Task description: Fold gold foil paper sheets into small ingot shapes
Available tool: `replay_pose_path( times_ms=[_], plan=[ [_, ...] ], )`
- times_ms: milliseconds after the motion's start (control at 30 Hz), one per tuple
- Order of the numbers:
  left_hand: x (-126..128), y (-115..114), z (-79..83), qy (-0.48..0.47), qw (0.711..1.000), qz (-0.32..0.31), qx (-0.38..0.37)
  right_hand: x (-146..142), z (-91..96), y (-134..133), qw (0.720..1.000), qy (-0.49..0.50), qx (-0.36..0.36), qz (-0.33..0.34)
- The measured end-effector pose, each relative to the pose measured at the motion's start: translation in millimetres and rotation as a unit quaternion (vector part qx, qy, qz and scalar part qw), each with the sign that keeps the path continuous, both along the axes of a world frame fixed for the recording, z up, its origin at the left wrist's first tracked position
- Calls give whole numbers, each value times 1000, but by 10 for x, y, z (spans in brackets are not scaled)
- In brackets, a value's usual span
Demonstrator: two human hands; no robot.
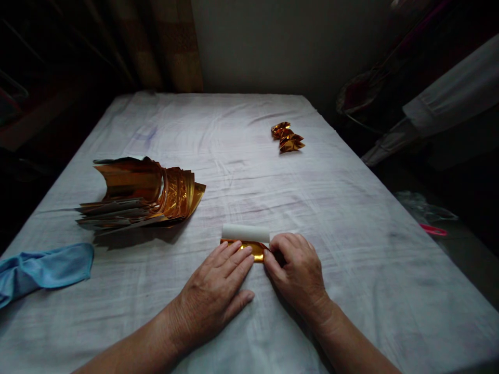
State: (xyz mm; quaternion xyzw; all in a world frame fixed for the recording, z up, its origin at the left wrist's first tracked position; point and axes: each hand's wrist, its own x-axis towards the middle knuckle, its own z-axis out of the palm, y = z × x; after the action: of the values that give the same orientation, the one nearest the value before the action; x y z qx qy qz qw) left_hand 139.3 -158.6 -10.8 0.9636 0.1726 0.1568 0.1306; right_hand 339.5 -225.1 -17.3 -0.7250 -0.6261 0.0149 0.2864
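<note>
A small sheet of gold foil paper (258, 251) lies on the cloth in front of me, its gold side showing near my fingers and a pale curled edge standing along its far side. My left hand (218, 288) rests flat on the left part of the sheet, fingers stretched out and thumb apart. At the sheet's right end, my right hand (298, 272) pinches the paper's edge between thumb and bent forefinger. Farther left sits a thick, curved stack of gold foil paper (175, 192). Folded gold paper pieces (288, 139) lie at the back right.
A white cloth (234, 156) with wrinkles covers the table. On the left edge lies a blue cloth (47, 270). Beyond the right edge are a white sleeve-like fabric (456, 85), a clear plastic bag (423, 205) and a pink object (434, 229). A curtain (175, 47) hangs behind.
</note>
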Motion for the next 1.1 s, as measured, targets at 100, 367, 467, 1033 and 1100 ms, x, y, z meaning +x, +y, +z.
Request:
replay_pose_path(
  times_ms=[100,367,467,1033,1100],
  plan=[
    [-2,1,-6,-4,1000,5,-5,-3,-2,1,1000,2,-3,-2],
    [-1,2,-11,6,1000,3,7,-14,-40,-15,999,18,33,-16],
    [6,-6,-12,3,1000,10,1,-11,-29,-15,1000,20,23,-1],
    [10,-6,-30,16,1000,15,14,4,-13,-102,997,-46,41,36],
    [9,-10,-46,17,1000,15,10,-9,-3,-124,997,-68,32,37]
  ],
)
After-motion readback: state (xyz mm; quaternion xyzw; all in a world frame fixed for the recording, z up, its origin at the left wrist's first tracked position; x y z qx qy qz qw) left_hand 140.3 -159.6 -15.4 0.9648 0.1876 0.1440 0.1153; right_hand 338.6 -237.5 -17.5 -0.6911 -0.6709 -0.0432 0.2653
